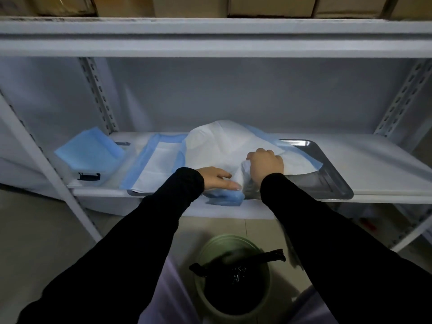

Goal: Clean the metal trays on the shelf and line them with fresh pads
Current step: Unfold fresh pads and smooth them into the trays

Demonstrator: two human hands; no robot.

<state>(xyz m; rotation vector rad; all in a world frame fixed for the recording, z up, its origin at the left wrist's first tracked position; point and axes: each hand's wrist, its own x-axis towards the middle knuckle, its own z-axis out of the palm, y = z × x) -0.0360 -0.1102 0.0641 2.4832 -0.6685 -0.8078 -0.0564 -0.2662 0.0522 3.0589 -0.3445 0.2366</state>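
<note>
- Two hands reach onto the white shelf (385, 164), both in black sleeves (163, 218).
- The right hand (265, 163) is curled up tight. It grips a white bunch of the big pad (222, 141).
- The left hand (216, 177) has its fingers mostly straight. It rests on a scrunched blue edge of the same pad, at the front of the shelf.
- The big pad is white with a blue border. It is puffed up in a hump and partly covers the right tray (327, 181).
- The right tray is shiny metal and sits on the shelf. Its right end and front corner are bare.
- A second pad (159, 164) lies flat just to the left of the big pad. It lies on the left tray (138, 192), and only a thin bit of that tray's front edge shows.
- A clear box (91, 157) with folded blue sheets in it sits at the far left of the same shelf.
- A green bin (233, 277) with a black bag in it stands on the floor, under the hands.
- Brown boxes (191, 5) sit on the shelf above.
</note>
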